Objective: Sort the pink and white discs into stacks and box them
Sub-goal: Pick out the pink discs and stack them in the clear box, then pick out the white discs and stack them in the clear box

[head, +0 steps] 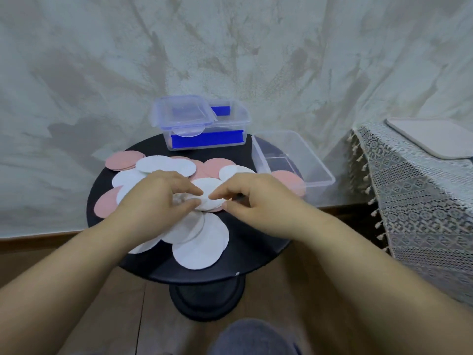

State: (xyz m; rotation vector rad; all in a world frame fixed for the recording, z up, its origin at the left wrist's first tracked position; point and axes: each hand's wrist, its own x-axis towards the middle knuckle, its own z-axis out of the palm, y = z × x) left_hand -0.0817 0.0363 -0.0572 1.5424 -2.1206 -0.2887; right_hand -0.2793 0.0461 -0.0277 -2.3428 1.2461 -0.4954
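Grey-clad knee point(253, 336) at the bottom edge; above it both hands work a white disc point(208, 194) at the middle of the round black table point(256, 254).

Left hand point(153, 198) and right hand point(258, 198) each pinch that disc's edge between thumb and forefinger, other fingers curled. Pink discs point(120, 161) and white discs point(199, 248) lie mixed and overlapping; one pink disc already sits in the open clear box point(317, 165). Judgement: lift only the top sheet, square its edges, and keep colours apart.

Left hand point(158, 198), right hand point(256, 196), fingertips nearly meeting
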